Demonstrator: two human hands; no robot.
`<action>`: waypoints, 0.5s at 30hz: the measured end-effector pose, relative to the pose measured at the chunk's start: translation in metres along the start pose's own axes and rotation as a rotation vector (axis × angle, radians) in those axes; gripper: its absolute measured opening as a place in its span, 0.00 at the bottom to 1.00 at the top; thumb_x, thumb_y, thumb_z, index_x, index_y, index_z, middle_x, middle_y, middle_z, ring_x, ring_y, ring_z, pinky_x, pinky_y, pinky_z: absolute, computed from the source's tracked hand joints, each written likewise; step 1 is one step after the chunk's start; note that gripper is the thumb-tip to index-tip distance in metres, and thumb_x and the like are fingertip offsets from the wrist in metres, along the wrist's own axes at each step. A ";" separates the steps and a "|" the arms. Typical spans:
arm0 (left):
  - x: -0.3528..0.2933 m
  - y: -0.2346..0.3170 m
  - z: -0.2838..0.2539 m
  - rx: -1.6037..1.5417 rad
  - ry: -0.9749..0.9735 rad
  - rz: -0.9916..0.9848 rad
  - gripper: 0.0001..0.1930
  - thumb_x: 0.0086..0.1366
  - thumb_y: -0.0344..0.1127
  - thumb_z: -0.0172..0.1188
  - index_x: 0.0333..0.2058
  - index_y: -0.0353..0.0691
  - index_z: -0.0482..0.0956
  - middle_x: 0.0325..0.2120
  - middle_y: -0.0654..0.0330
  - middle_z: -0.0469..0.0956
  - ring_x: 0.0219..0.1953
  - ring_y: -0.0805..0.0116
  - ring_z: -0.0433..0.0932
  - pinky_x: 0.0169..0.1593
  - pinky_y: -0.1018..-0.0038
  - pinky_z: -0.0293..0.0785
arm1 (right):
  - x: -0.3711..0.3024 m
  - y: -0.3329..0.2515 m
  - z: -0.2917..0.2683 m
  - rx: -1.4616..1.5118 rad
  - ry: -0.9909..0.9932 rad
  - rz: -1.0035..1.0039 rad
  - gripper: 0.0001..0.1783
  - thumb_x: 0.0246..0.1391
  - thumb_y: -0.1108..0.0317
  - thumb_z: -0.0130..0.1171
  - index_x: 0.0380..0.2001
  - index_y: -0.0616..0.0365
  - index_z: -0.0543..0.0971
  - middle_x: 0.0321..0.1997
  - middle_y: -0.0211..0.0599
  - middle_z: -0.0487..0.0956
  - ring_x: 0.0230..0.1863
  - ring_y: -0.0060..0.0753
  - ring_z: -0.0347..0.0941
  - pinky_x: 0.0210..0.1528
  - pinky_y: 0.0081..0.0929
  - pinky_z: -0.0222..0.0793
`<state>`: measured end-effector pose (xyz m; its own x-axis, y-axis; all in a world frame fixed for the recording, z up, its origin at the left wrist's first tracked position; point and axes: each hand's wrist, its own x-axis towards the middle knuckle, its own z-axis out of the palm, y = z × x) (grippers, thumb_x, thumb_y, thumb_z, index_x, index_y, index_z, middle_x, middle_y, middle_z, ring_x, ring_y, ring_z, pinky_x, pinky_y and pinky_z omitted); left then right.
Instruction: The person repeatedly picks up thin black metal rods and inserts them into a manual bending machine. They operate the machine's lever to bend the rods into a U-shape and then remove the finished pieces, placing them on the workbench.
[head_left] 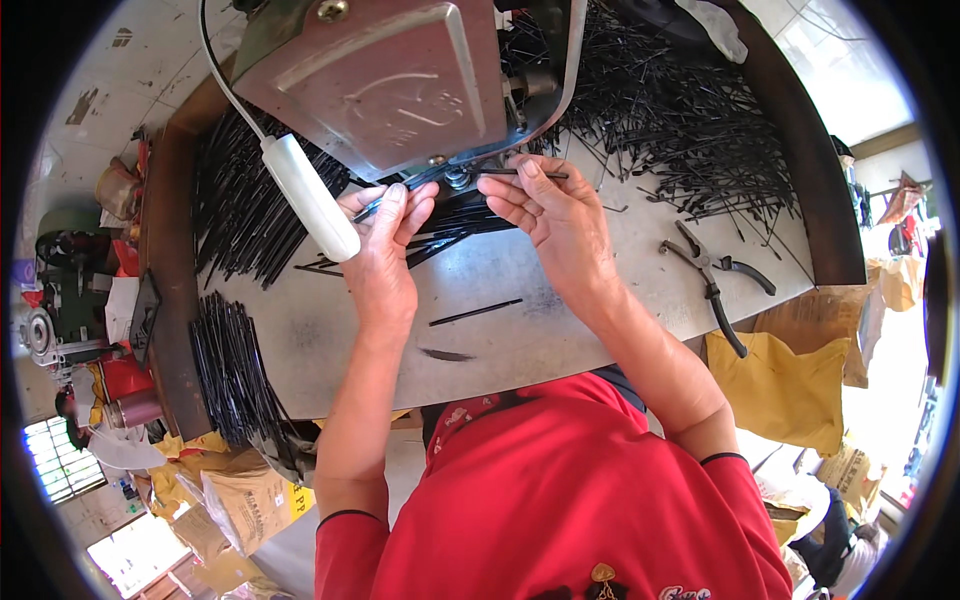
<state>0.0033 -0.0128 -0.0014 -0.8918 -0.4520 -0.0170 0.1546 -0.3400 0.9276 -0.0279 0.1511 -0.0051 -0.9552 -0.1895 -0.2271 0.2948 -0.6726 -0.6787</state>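
My left hand (384,270) pinches the end of some thin black rods (427,176), just below the machine's head. Opposite it, my right hand (565,225) has its thumb and fingers closed on a single thin black rod (550,174). Both hands are close to the small round metal tool (457,180) under the machine (390,90), which has a brownish metal cover. The cover and the fingers partly hide where the rods meet the tool. A white stick-shaped lamp (312,200) on a cable hangs right by my left hand.
Heaps of black rods (690,110) lie at the back right, with more bundles (235,370) at the left. Pliers (712,272) with dark handles rest on the right of the metal tabletop (560,345). A loose rod (475,312) lies near the front. Raised brown edges (828,200) flank the table.
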 end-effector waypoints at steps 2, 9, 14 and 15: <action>-0.001 -0.004 0.000 -0.020 0.014 -0.016 0.07 0.64 0.25 0.55 0.37 0.35 0.66 0.34 0.48 0.77 0.40 0.56 0.81 0.42 0.75 0.82 | -0.001 0.002 0.000 -0.009 -0.004 -0.038 0.10 0.61 0.67 0.52 0.40 0.64 0.69 0.39 0.46 0.77 0.43 0.38 0.78 0.47 0.29 0.75; -0.005 -0.007 0.001 -0.080 0.029 -0.104 0.07 0.65 0.26 0.54 0.38 0.34 0.65 0.37 0.42 0.77 0.41 0.55 0.81 0.43 0.75 0.82 | -0.003 0.005 0.003 -0.034 0.011 -0.116 0.10 0.61 0.67 0.52 0.39 0.63 0.69 0.39 0.46 0.77 0.43 0.39 0.78 0.48 0.31 0.75; -0.003 -0.008 0.002 -0.107 0.035 -0.108 0.09 0.64 0.25 0.54 0.38 0.33 0.63 0.36 0.46 0.76 0.40 0.54 0.81 0.42 0.73 0.82 | 0.002 0.005 0.001 -0.026 -0.014 -0.121 0.10 0.61 0.66 0.52 0.38 0.63 0.69 0.39 0.46 0.77 0.42 0.40 0.78 0.48 0.31 0.75; -0.003 -0.009 0.002 -0.112 0.054 -0.120 0.07 0.64 0.25 0.54 0.38 0.33 0.65 0.36 0.45 0.77 0.40 0.55 0.81 0.43 0.73 0.82 | 0.003 0.005 0.000 -0.041 -0.039 -0.113 0.10 0.62 0.66 0.51 0.38 0.63 0.69 0.39 0.47 0.77 0.42 0.40 0.78 0.47 0.31 0.75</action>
<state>0.0036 -0.0072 -0.0087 -0.8830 -0.4455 -0.1477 0.0979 -0.4825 0.8704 -0.0292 0.1474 -0.0089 -0.9823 -0.1427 -0.1210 0.1856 -0.6612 -0.7269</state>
